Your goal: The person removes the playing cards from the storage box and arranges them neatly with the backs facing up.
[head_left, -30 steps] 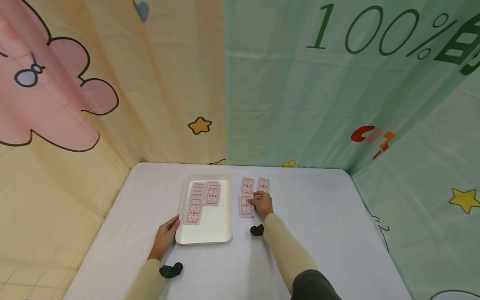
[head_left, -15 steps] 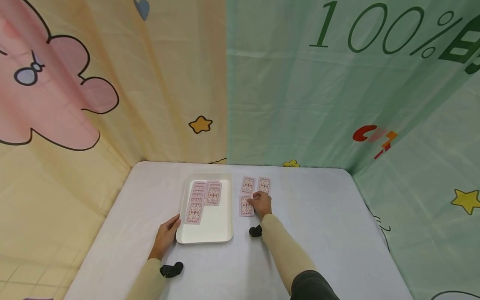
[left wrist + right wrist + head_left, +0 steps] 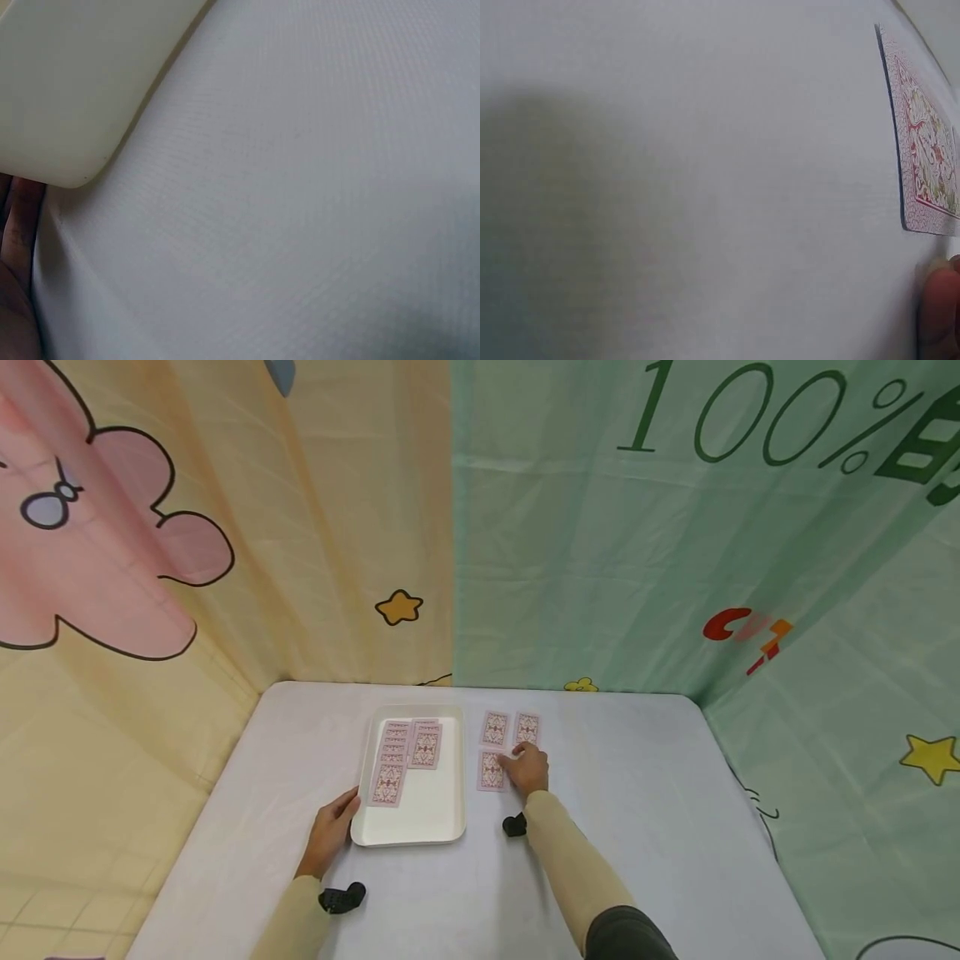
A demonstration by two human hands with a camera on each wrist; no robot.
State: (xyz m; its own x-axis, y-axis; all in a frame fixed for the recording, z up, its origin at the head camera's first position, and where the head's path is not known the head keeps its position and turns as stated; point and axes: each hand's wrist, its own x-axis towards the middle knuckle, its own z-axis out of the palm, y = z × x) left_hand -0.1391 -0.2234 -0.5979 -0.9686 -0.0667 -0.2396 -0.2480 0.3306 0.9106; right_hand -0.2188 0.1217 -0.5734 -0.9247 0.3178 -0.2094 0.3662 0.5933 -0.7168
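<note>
Lowest in the head view, the left hand rests on the white table with its fingers relaxed and fairly straight, fingertips touching the near left corner of the cream tray. The left wrist view shows that rounded corner in the upper left of the frame with a finger just under it.

A little higher and right of centre, the right hand lies palm down on the table, fingers loosely extended. Its fingertips reach left to the right edge of the near playing card, a face-down card with a pink patterned back. Whether they press on it or only touch its edge cannot be told. This card lies directly left of the right hand and well apart from the left hand, so the right hand is much the nearer. Its long axis runs up the frame, away from the person.

Above it, two more face-down cards lie side by side, the right one just above the right hand's knuckles. To the left, overlapping tray cards run up the tray's left half.
</note>
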